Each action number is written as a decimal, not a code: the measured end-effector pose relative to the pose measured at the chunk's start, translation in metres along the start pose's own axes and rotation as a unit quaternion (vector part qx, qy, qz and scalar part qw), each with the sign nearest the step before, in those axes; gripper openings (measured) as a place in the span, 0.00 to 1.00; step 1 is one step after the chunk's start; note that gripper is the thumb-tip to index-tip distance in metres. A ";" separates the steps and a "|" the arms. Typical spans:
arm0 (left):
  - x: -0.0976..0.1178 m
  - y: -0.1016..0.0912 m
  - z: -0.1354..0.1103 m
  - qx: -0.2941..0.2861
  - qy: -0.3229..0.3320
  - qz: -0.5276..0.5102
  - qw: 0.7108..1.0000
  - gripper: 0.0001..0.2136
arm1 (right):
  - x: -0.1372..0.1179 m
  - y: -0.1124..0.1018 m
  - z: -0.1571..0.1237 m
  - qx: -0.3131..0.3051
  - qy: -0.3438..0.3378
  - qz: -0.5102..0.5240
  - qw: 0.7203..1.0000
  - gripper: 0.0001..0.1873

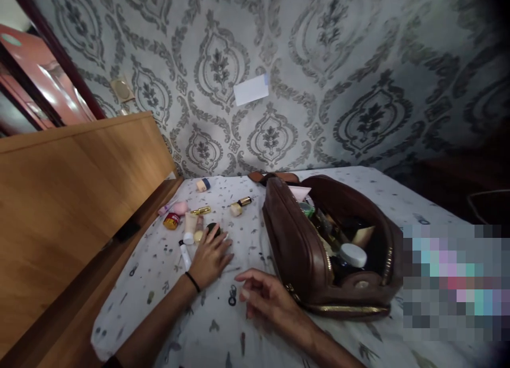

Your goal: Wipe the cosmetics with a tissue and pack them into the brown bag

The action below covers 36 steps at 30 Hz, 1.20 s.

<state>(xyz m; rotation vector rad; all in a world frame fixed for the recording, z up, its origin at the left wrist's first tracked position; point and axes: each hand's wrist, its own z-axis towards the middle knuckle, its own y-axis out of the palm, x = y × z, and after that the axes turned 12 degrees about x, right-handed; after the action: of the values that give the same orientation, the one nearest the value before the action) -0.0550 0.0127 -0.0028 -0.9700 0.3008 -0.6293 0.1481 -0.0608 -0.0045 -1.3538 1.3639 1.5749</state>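
My left hand (pixel 210 257), with a black band at its wrist, lies palm down with fingers spread, over or touching a dark round item (pixel 214 229) that they partly cover. Beside those fingers are a pale cosmetic tube (pixel 190 227) with a white cap and a white tube (pixel 185 254) with a dark end. My right hand (pixel 269 293) hovers near the brown bag, its fingers loosely apart and nothing seen in them. The brown leather bag (pixel 290 240) stands unzipped. Inside it show a white-lidded jar (pixel 353 255), a green item (pixel 306 209) and other partly hidden things.
On the patterned white sheet (pixel 215 325) lie a red and yellow jar (pixel 171 221), a pink sponge-like item (pixel 180 207), a gold tube (pixel 200 211), a navy-capped bottle (pixel 203 185) and a black and gold tube (pixel 244 201). A wooden board (pixel 87 182) borders the left; a wallpapered wall (pixel 223 118) rises behind.
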 end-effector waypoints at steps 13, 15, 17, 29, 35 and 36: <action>0.022 -0.001 -0.012 -0.010 0.010 -0.187 0.982 0.18 | 0.000 0.009 0.006 0.006 0.025 -0.051 0.998 0.22; 0.019 -0.007 -0.009 0.021 -0.019 -0.216 0.976 0.17 | -0.005 0.014 0.009 -0.003 0.029 -0.071 0.997 0.20; 0.011 -0.014 -0.005 0.073 -0.047 -0.217 0.972 0.16 | -0.011 0.023 0.013 -0.005 0.033 -0.073 0.997 0.18; -0.096 -0.041 -0.020 0.155 -0.327 -0.010 0.932 0.12 | 0.003 0.055 0.042 0.068 0.108 0.232 0.964 0.22; -0.085 -0.042 -0.022 0.067 -0.346 0.004 0.936 0.14 | 0.007 0.048 0.037 0.062 0.103 0.274 0.954 0.20; -0.082 -0.043 -0.022 0.046 -0.353 0.014 0.934 0.15 | 0.007 0.048 0.037 0.062 0.104 0.274 0.954 0.20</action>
<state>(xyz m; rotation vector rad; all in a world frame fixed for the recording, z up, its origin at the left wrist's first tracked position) -0.1460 0.0317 0.0184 -1.0357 -0.3514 -0.2325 0.0912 -0.0387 0.0001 -1.1445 2.0655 1.6802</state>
